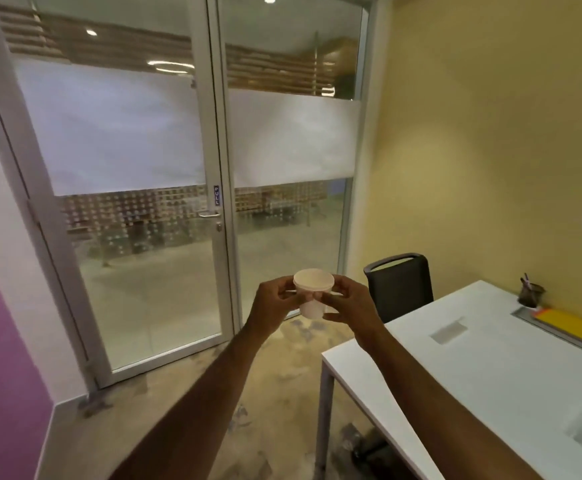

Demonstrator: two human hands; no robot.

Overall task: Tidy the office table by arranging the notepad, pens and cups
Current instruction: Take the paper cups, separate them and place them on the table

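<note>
A white paper cup (pixel 313 282) is held upright in the air between both hands, off the table and over the floor. My left hand (pixel 273 303) grips its left side and my right hand (pixel 350 306) grips its right side. On the white table (pixel 490 368), at the far right by the wall, stands a dark pen holder (pixel 530 295) with pens in it. A yellow notepad (pixel 571 326) lies just behind the holder, along the wall.
A black chair (pixel 400 285) stands at the table's far end. A glass door with a handle (pixel 209 214) faces me, with a pink wall on the left and a yellow wall on the right. A dark object (pixel 369 448) lies under the table.
</note>
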